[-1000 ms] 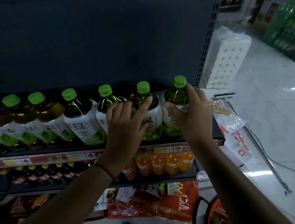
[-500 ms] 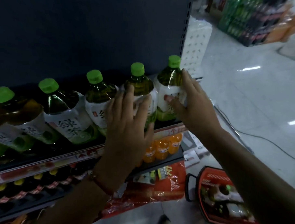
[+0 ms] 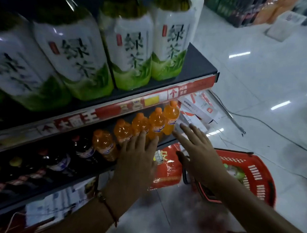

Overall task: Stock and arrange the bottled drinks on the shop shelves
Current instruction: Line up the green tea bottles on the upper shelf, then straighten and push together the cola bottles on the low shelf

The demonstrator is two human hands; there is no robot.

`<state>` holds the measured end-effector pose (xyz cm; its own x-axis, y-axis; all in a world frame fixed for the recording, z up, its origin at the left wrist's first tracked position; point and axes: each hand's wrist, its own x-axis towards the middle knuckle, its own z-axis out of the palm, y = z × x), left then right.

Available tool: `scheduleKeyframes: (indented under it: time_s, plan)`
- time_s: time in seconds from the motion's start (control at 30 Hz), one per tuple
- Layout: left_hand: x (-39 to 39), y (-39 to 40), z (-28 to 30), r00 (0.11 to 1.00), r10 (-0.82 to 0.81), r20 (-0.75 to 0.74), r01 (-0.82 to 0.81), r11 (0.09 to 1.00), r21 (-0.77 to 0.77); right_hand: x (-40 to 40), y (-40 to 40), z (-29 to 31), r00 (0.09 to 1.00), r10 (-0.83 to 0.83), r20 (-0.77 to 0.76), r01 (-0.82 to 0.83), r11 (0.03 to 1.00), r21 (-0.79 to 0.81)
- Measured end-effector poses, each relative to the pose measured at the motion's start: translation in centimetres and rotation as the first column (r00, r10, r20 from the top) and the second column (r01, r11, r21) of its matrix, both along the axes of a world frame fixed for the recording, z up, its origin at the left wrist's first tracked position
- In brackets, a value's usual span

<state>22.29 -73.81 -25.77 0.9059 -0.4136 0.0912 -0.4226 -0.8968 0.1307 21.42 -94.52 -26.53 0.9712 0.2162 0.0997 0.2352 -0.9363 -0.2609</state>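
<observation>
The left hand [image 3: 135, 161] was spread flat, fingers straight and close together, its fingertips at the front of the row of orange bottles [image 3: 157, 122] on the lower shelf [image 3: 72, 179]; whether they touched the bottles could not be told. The right hand [image 3: 198, 151] was just right of those orange bottles, also wide and holding nothing, fingers splayed toward the shelf's right end. A thin red cord [image 3: 110, 209] circled the left wrist. Left of the orange bottles on the same shelf stood dark bottles [image 3: 84, 148], blurred. Above the orange bottles, behind a red price strip [image 3: 149, 102], the upper shelf [image 3: 197, 65] carried a row of green tea bottles [image 3: 169, 46] with white and green labels, standing side by side. Below and right of the orange bottles, a red shopping basket [image 3: 255, 175] sat on the pale tiled floor [image 3: 256, 85], and a red plastic package [image 3: 168, 169] lay beneath the lower shelf, beside the basket.
</observation>
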Motion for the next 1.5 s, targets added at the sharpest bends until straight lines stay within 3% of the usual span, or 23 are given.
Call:
scheduleKeyframes:
  time_s: [0.17, 0.27, 0.4, 0.47, 0.5, 0.7, 0.8, 1.0, 1.13, 1.3, 1.43, 1.5]
  plan:
    - [5.7, -3.8, -8.6, 0.974, 0.078, 0.212, -0.089, 0.995, 0.043, 4.4, -3.8, -12.7, 1.000, 0.023, -0.003, -0.023, 1.000, 0.017]
    - [10.3, -5.3, -12.8, 0.963, 0.153, 0.223, -0.183, 0.976, 0.120, 8.2, -5.4, -19.0, 0.996, -0.087, -0.025, 0.091, 0.970, 0.225]
    - [15.1, -6.9, -16.2, 0.910, 0.128, 0.394, -0.235, 0.943, 0.236, 13.4, -5.1, -24.5, 0.951, -0.248, -0.183, 0.307, 0.722, 0.619]
    - [17.0, -7.1, -16.7, 0.892, 0.081, 0.445, -0.233, 0.925, 0.298, 15.9, -4.6, -26.5, 0.934, -0.239, -0.266, 0.357, 0.596, 0.719]
    - [17.8, -7.2, -16.7, 0.894, 0.061, 0.445, -0.216, 0.927, 0.307, 17.0, -4.6, -27.5, 0.938, -0.217, -0.269, 0.345, 0.576, 0.741]
    - [18.3, -6.8, -17.6, 0.923, -0.037, 0.383, -0.078, 0.957, 0.281, 18.7, -4.8, -32.7, 0.945, -0.254, -0.207, 0.326, 0.662, 0.675]
    - [18.2, -6.7, -17.7, 0.916, -0.049, 0.399, -0.064, 0.962, 0.266, 17.7, -4.9, -33.2, 0.945, -0.303, -0.120, 0.306, 0.698, 0.648]
    - [17.2, -6.1, -17.7, 0.902, -0.075, 0.426, -0.062, 0.953, 0.298, 15.5, -4.7, -31.1, 0.937, -0.297, -0.181, 0.346, 0.737, 0.580]
    - [11.0, -1.2, -17.7, 0.901, 0.017, 0.433, -0.080, 0.989, 0.128, 11.7, -3.2, -27.1, 0.924, -0.354, -0.145, 0.370, 0.733, 0.570]
    - [3.3, 8.9, -18.9, 0.857, 0.135, 0.498, -0.145, 0.989, -0.019, 6.5, 2.4, -21.9, 0.955, -0.271, 0.120, 0.176, 0.846, 0.503]
    - [-1.0, 13.0, -20.5, 0.900, 0.230, 0.370, -0.108, 0.940, -0.323, 5.7, 9.0, -16.6, 0.982, -0.118, 0.148, 0.047, 0.909, 0.415]
    - [-2.1, 14.8, -22.4, 0.910, 0.281, 0.306, -0.148, 0.908, -0.393, 6.1, 12.0, -13.8, 0.986, -0.063, 0.152, 0.004, 0.934, 0.356]
